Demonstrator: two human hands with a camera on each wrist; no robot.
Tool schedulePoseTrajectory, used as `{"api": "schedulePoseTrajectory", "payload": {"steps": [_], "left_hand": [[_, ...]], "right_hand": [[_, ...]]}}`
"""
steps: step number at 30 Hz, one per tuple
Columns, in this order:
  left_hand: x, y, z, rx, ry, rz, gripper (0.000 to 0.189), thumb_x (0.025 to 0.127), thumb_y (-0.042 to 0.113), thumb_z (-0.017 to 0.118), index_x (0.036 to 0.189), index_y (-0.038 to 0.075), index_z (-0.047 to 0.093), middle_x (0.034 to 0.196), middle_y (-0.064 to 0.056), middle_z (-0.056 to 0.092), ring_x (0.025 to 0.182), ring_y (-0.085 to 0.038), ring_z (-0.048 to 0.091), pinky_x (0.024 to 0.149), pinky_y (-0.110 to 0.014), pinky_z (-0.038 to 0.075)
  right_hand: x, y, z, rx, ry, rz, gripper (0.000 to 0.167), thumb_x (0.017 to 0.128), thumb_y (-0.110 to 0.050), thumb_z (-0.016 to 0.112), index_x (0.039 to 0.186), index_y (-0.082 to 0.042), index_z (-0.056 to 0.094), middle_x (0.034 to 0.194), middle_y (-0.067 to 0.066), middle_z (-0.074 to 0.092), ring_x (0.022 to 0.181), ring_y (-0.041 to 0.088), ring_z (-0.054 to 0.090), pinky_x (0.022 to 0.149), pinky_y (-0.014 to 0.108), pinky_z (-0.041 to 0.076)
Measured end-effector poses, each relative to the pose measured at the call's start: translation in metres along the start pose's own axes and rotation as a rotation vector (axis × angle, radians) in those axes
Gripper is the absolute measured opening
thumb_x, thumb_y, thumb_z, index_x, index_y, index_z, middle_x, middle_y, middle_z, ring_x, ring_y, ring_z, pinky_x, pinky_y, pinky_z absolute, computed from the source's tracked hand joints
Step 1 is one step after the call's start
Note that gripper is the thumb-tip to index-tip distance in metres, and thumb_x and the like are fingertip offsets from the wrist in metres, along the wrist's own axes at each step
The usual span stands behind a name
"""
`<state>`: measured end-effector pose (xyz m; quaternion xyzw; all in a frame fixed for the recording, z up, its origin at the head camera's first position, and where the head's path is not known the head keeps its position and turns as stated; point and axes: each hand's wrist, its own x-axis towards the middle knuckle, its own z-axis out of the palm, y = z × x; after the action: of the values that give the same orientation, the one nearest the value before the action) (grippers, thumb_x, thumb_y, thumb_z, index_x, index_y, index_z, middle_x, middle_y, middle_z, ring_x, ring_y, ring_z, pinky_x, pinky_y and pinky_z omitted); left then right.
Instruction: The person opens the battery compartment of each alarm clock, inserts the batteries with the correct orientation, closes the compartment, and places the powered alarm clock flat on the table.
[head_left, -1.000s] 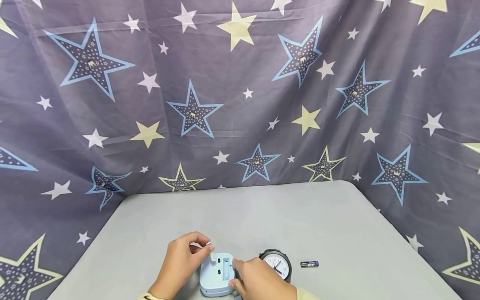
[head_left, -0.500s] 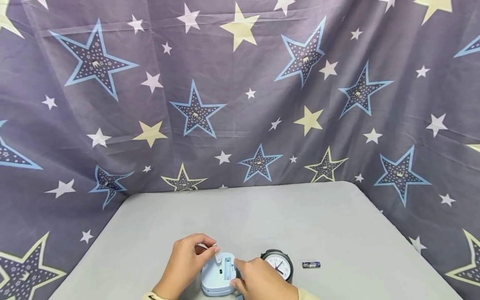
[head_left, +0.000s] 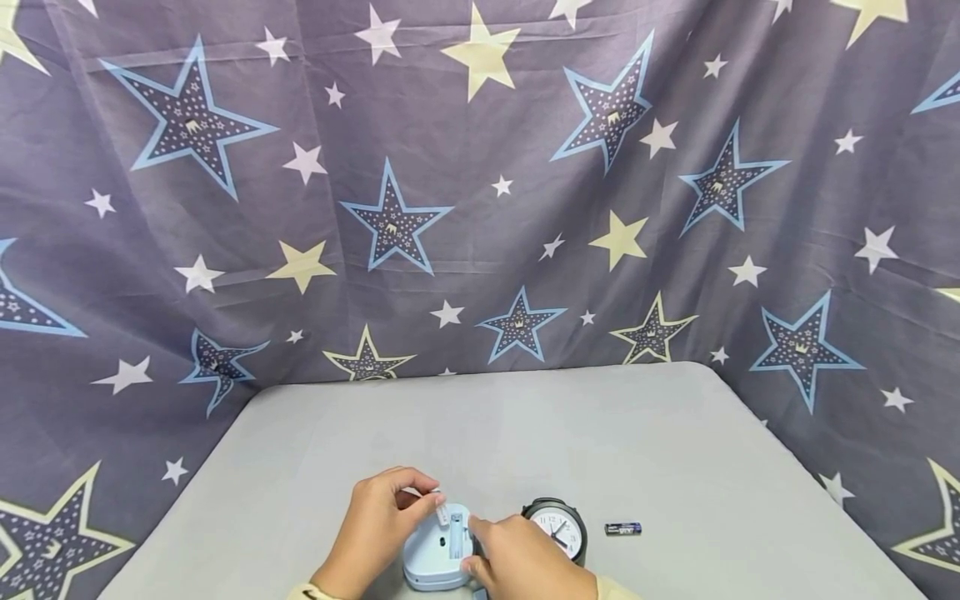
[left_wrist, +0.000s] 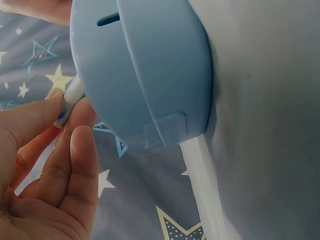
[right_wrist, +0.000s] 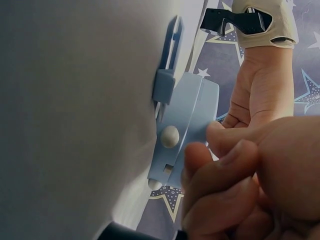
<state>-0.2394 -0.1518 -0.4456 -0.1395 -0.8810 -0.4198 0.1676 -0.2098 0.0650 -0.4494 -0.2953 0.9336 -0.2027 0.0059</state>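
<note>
A light blue clock (head_left: 431,560) lies back up on the grey table, its long battery slot (head_left: 456,537) uncovered. Whether anything sits in the slot is too small to tell. Between thumb and fingers, my left hand (head_left: 386,517) pinches a white battery (head_left: 442,515) that slants over the clock's back, left of the slot. In the left wrist view, the battery (left_wrist: 72,96) shows a blue end beside the clock's rim. My right hand (head_left: 525,554) holds the clock's right edge with thumb and index finger; its other fingers are curled.
A black round alarm clock (head_left: 557,532) stands just behind the right hand, partly covered by it. Farther right lies a dark blue battery (head_left: 623,528). A small blue cover (right_wrist: 165,82) is on the table by the light blue clock. A starry curtain (head_left: 480,208) hangs behind the table.
The left hand has shifted slightly right, bringing the white battery closer to the slot. The right hand keeps its hold on the clock's edge. The head view has turned slightly.
</note>
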Motion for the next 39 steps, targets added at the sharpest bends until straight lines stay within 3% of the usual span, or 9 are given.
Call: {"api": "schedulePoseTrajectory", "payload": {"steps": [22, 39], "left_hand": [[-0.0020, 0.0009, 0.0043, 0.065, -0.030, 0.073, 0.018, 0.081, 0.015, 0.087, 0.089, 0.029, 0.078, 0.090, 0.011, 0.076, 0.071, 0.001, 0.069, 0.065, -0.016, 0.055], [-0.0031, 0.0016, 0.0080, 0.038, -0.032, 0.099, 0.017, 0.082, 0.015, 0.087, 0.091, 0.027, 0.079, 0.090, 0.010, 0.076, 0.074, 0.000, 0.071, 0.066, -0.014, 0.056]], "right_hand": [[0.0001, 0.0005, 0.0000, -0.006, -0.010, 0.001, 0.053, 0.094, -0.039, 0.074, 0.131, -0.001, 0.069, 0.111, 0.004, 0.078, 0.092, 0.007, 0.072, 0.077, 0.029, 0.059], [0.0005, 0.0001, 0.0000, -0.011, -0.008, 0.004, 0.052, 0.094, -0.039, 0.074, 0.130, -0.001, 0.070, 0.109, 0.004, 0.079, 0.090, 0.006, 0.072, 0.076, 0.028, 0.060]]}}
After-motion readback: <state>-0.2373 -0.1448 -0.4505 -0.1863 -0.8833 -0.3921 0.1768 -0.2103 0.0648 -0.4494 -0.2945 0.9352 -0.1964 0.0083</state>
